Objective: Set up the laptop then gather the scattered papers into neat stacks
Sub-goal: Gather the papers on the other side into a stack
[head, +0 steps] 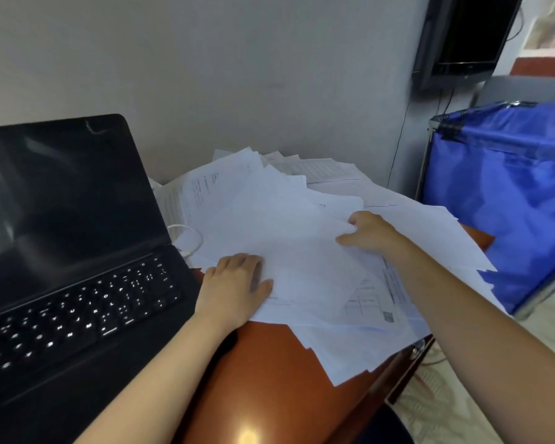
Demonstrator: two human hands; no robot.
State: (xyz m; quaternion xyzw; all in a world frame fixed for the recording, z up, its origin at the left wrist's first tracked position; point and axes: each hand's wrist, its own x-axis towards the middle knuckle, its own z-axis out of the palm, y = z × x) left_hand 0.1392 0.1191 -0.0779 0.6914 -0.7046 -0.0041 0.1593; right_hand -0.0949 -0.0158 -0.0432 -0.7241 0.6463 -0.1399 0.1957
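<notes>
A black laptop (61,251) stands open on the left of the reddish-brown desk (269,379), its screen dark and its keys lit. To its right lies a wide, messy spread of white papers (285,225) that reaches the wall and hangs over the desk's right edge. My left hand (234,283) holds the near left edge of the top sheets, thumb on top and fingers tucked under the paper. My right hand (372,232) grips the right edge of the same loose bundle, fingers curled round the sheets.
A white cable (189,235) loops between the laptop and the papers. A blue fabric bin on a metal frame (510,203) stands right of the desk. A dark monitor (465,36) hangs on the wall above it. Patterned floor shows at lower right.
</notes>
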